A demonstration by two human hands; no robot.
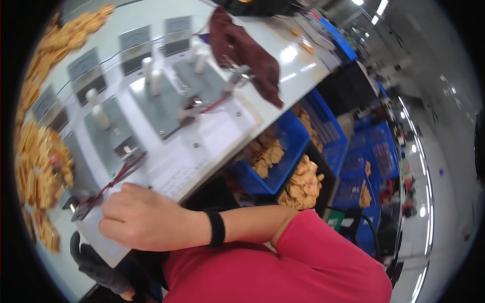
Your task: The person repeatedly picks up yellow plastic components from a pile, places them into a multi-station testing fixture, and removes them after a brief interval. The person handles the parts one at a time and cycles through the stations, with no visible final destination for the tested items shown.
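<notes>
Right hand [136, 218], fingers curled, best avoids tugging the wires [104, 190]; whether it or the gloved left hand [99, 267] grips anything cannot be told

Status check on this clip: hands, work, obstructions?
Right hand curled beside metal block; grip hidden. Gloved left hand lower, by corner of white panel; hold unclear. Red-and-dark wires run close to right hand, possible snag.

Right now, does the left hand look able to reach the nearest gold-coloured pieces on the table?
Probably yes: the gloved left hand is close to those gold-coloured pieces, and only white tabletop shows between them.
</notes>
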